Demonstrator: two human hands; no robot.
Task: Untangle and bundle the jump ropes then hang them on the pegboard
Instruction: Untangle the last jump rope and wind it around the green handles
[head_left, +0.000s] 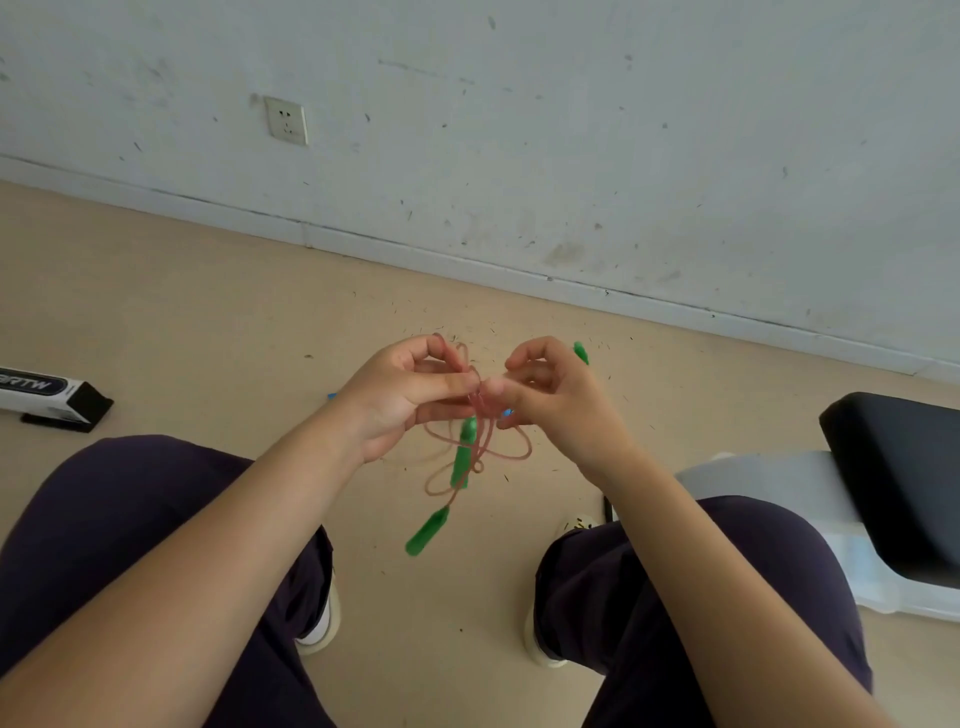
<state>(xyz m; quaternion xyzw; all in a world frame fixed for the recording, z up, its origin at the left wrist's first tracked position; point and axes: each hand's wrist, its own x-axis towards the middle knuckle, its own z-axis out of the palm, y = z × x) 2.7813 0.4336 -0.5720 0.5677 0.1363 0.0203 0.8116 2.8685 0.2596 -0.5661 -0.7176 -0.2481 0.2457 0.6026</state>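
Note:
A thin pink jump rope (485, 452) with green handles hangs in tangled loops between my hands, above the floor and between my knees. My left hand (400, 400) pinches the rope's strands at the knot with thumb and fingers. Facing it, my right hand (550, 395) pinches the same knot, fingers curled. One green handle (461, 457) dangles just below the hands and a second green handle (427, 531) hangs lower. A green tip (581, 353) shows behind my right hand. Bits of blue (506, 413) peek out behind the hands. No pegboard is in view.
A black and white box (52, 397) lies on the tan floor at the left. A black cushioned seat (904, 488) on a white plastic base (779, 483) stands at the right. A white wall with a socket (287, 120) runs across the back.

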